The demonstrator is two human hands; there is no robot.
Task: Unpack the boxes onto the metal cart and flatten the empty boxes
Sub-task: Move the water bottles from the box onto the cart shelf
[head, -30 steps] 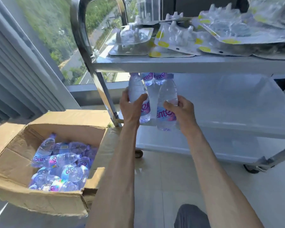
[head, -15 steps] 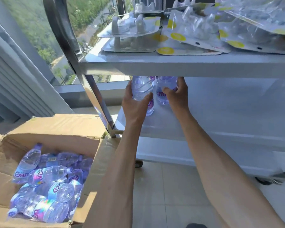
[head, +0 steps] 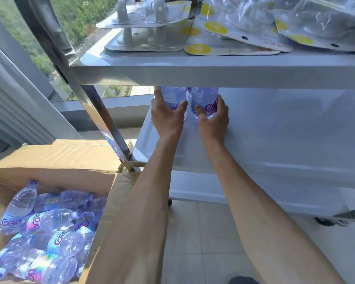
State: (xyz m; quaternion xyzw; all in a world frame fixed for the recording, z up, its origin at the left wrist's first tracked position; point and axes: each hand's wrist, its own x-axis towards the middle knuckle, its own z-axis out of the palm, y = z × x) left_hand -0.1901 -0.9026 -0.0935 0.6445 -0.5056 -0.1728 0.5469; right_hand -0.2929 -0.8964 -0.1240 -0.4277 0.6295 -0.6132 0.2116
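Two upright bottles (head: 173, 99) in both hands (head: 190, 117), middle cart shelf (head: 275, 130).

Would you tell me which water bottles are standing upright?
The two bottles on the cart's middle shelf, one in the left hand, one in the right hand; those in the box lie sideways.

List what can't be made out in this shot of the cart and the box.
- Head view: the tops and caps of the two bottles, one in the left hand and one in the right hand, are hidden by the cart's top shelf.
- Whether more bottles stand behind them: blocked by the same shelf and the hands.
- How many bottles remain in the cardboard box: cut off by the frame's lower-left edge.
- Blister packs on top: contents blurred by glare.
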